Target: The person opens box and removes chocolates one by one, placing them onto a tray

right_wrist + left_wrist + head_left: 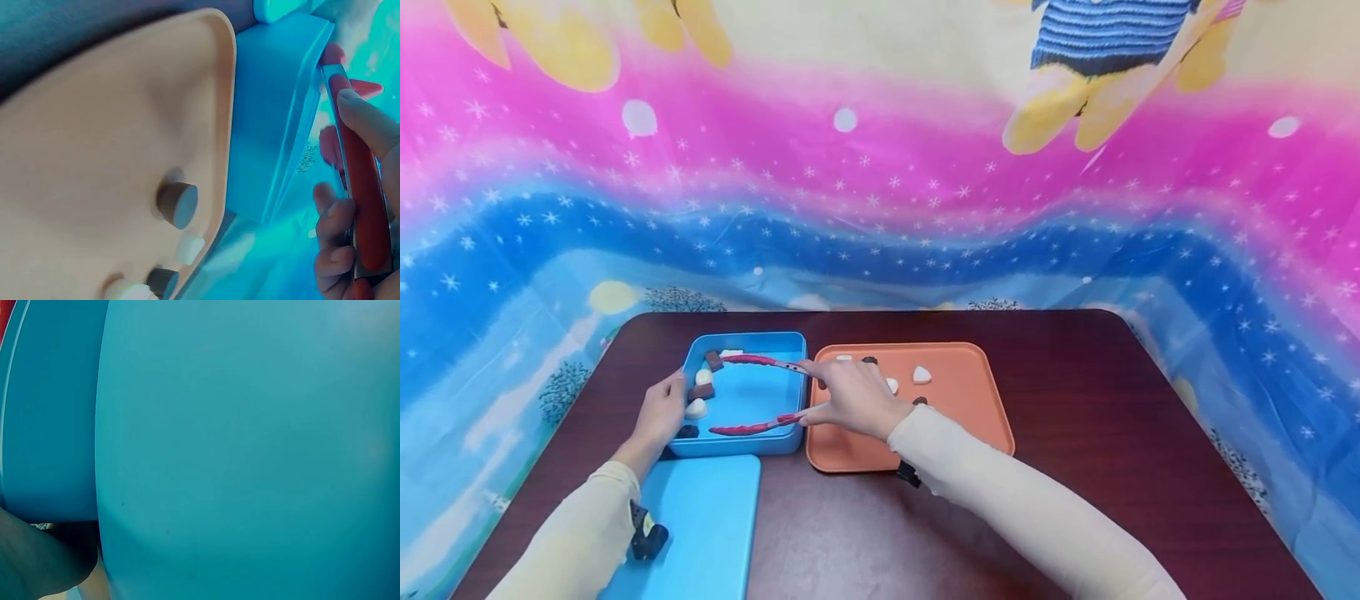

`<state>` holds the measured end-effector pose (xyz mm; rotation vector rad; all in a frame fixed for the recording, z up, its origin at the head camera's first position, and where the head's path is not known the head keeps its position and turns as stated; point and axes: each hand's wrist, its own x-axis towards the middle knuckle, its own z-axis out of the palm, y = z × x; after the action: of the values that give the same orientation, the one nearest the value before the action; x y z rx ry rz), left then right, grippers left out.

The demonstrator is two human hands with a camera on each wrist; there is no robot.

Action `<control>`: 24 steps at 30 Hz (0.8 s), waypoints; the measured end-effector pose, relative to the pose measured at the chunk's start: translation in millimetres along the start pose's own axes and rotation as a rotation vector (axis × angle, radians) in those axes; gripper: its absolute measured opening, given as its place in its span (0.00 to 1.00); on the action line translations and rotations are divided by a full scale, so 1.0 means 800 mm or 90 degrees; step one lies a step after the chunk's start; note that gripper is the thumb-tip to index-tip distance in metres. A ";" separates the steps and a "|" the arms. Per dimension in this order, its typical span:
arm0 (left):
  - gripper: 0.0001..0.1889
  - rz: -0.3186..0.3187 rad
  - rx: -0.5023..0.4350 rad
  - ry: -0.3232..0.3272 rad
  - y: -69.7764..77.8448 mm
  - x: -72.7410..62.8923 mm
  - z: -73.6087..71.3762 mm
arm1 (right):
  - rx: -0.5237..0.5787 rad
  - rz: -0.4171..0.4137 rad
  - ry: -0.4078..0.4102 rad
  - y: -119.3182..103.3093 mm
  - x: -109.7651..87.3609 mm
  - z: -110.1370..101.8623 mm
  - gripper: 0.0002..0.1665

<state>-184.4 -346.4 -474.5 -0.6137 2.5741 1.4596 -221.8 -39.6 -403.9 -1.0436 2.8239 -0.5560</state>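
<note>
My right hand holds red-handled tongs, whose two red arms are spread wide over a blue box. The upper tong tip lies by a brown block; the lower tip is near the box's front wall. Nothing shows between the arms. At the box's left wall, my left hand grips the side. Along that side inside lie brown and white pieces, among them a white piece, a brown block and a dark piece. The left wrist view shows mostly blue plastic.
An orange tray stands right of the box, with white and dark brown pieces on it, such as a white rounded triangle. A flat blue lid lies in front of the box. A patterned cloth hangs behind the brown table.
</note>
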 end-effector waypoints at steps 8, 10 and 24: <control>0.36 -0.006 -0.006 0.002 0.003 -0.002 0.002 | -0.074 -0.049 -0.037 -0.007 0.018 0.000 0.43; 0.36 0.000 0.000 0.006 0.002 -0.002 0.002 | -0.077 -0.060 -0.047 -0.007 0.021 0.002 0.42; 0.35 0.023 0.016 0.007 0.004 -0.002 -0.004 | -0.153 -0.139 -0.094 -0.023 0.038 0.009 0.37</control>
<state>-183.8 -346.8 -469.8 -0.5765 2.6215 1.4363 -232.1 -74.6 -402.6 -1.3843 2.7119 -0.1446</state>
